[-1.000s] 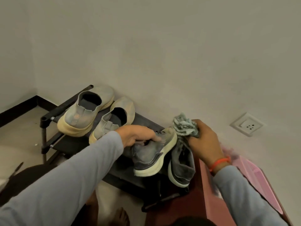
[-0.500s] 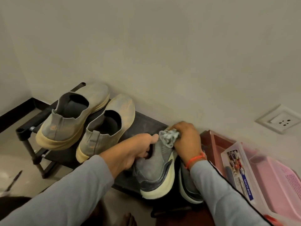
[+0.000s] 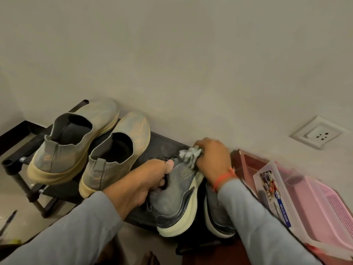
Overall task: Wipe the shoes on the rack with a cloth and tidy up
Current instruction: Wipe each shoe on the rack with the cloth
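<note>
Shoe [image 3: 177, 196], grey with cream sole, on black rack [image 3: 164, 144], right of tan slip-on pair [image 3: 95, 150]. Left hand [image 3: 145, 180] fingers curled into its collar, thumb on top. Right hand [image 3: 212, 159] bunches cloth [image 3: 189, 154] in curled fingers against shoe's toe. Second grey shoe [image 3: 215, 213] just beside, under right sleeve.

A home corner: shoe rack [image 3: 164, 142] against a plain wall, wall socket [image 3: 318, 132]

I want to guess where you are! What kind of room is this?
Probably a corner of a home, maybe near the entrance. A low black shoe rack stands against a plain wall with a power socket, and a pink plastic basket sits beside it.
</note>
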